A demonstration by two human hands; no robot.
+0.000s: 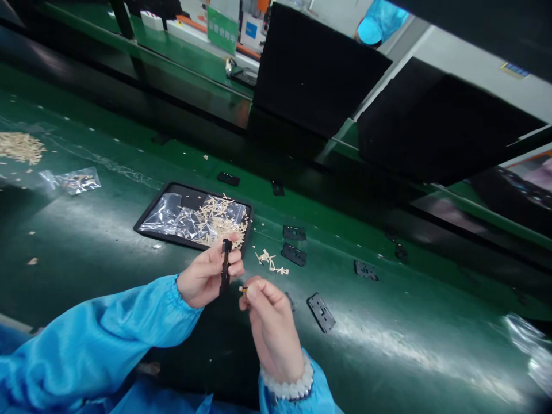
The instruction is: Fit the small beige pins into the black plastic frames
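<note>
My left hand grips a narrow black part, held on edge between thumb and fingers. Just right of it, my right hand pinches a small piece with a pale end and a yellowish section; the two held items are apart. Behind my left hand lies a black tray with clear plastic bags and many small beige pieces. A loose group of beige pieces rests on the green table right of the tray.
Black plates lie scattered to the right on the green table. At the left are a beige pile and a clear bag. Dark panels stand behind; a person's blue sleeve shows beyond.
</note>
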